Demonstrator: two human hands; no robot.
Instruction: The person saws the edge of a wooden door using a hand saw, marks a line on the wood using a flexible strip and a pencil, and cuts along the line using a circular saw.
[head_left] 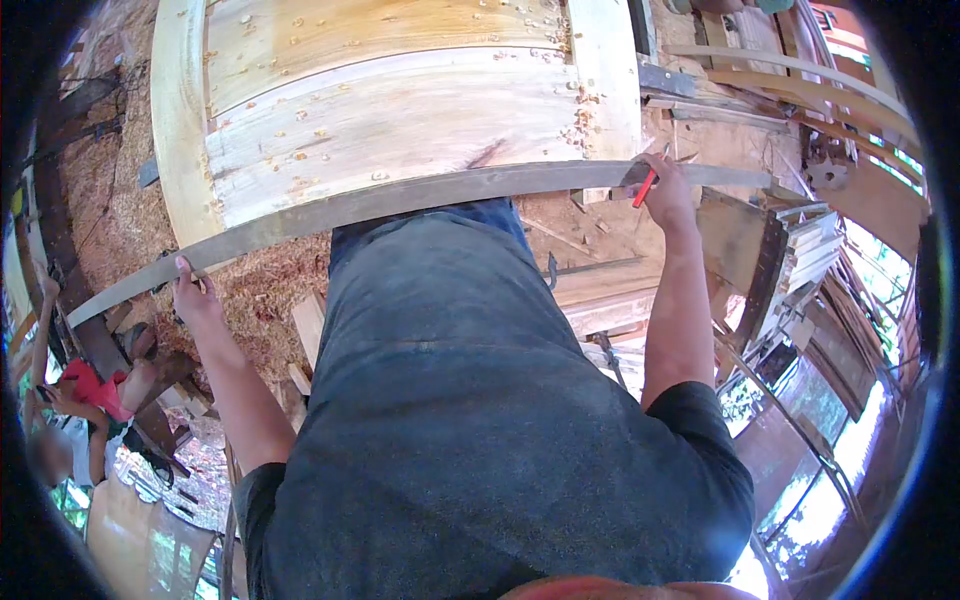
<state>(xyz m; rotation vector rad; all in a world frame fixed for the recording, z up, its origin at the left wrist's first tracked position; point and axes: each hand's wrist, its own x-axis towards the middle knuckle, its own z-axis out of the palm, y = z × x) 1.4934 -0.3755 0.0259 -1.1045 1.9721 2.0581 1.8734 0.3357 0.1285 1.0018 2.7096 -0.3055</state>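
Observation:
A long, thin wooden strip lies across the near end of a pale wooden panel and reaches past it on both sides. Its bowed look may come from the lens. My left hand is closed on the strip's near edge at the left, thumb showing at the edge. At the right, my right hand has a red pencil between its fingers and rests against the strip. Its fingers are partly hidden. Curled wood shavings are scattered over the panel, which has paler frame pieces along its sides.
Sawdust and shavings cover the ground at left. Another person in red is at the lower left. Stacked boards and long curved wood strips stand at right. Beside my body is a wooden bench.

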